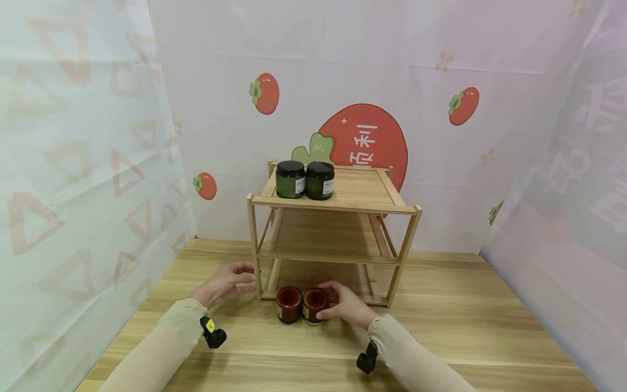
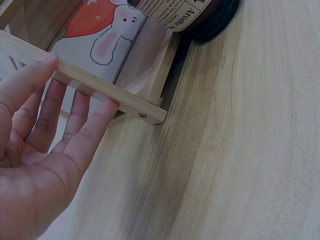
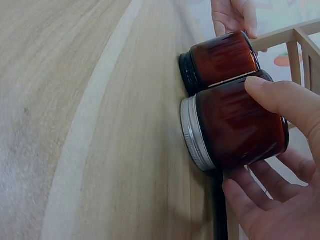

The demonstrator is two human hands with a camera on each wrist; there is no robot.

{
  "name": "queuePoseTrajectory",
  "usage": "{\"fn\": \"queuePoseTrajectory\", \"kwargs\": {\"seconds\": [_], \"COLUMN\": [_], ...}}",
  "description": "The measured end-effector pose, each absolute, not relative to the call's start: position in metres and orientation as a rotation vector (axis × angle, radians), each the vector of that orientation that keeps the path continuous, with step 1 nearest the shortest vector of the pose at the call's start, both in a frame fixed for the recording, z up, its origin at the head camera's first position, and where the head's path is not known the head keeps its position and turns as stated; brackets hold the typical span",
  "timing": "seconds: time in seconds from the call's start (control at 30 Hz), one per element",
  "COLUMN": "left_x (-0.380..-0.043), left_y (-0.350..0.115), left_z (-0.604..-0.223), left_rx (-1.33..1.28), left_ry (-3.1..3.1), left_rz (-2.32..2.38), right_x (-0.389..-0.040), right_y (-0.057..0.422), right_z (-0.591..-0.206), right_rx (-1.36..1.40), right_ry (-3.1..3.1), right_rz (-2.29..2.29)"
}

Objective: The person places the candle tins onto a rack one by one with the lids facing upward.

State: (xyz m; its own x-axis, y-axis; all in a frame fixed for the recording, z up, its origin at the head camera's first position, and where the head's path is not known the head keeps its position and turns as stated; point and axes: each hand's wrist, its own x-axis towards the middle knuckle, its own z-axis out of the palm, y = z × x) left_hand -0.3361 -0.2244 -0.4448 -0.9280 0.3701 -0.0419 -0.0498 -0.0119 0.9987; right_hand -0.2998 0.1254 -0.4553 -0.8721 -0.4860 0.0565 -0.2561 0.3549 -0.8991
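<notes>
Two amber glass jars stand side by side in front of the wooden rack (image 1: 329, 260), black lid down on the left jar (image 3: 222, 60) and silver lid down on the right jar (image 3: 240, 125). My right hand (image 1: 349, 305) holds the right jar, thumb on its near side and fingers round its other side. At the rack's front left post (image 2: 85, 82), my left hand (image 2: 47, 160) touches the wood with thumb and fingertips, the fingers fairly straight. A label shows on the left jar in the left wrist view.
Two green jars with black lids, one green jar (image 1: 290, 179) beside another green jar (image 1: 319, 181), stand on the rack's top shelf (image 1: 360, 185). The wooden table (image 1: 455, 316) extends to both sides. Behind the rack hangs a printed white curtain (image 1: 220, 109).
</notes>
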Motion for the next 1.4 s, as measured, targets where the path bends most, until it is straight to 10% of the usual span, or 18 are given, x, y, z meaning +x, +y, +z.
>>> {"fn": "queuePoseTrajectory", "kwargs": {"seconds": [1.4], "left_x": [-0.3361], "left_y": [-0.2249], "left_z": [-0.4457], "left_rx": [0.339], "left_ry": [1.965], "left_rz": [2.038], "right_x": [-0.3014], "right_y": [0.1189], "right_z": [-0.456], "right_rx": [-0.679], "right_ry": [2.558], "right_rz": [-1.308]}}
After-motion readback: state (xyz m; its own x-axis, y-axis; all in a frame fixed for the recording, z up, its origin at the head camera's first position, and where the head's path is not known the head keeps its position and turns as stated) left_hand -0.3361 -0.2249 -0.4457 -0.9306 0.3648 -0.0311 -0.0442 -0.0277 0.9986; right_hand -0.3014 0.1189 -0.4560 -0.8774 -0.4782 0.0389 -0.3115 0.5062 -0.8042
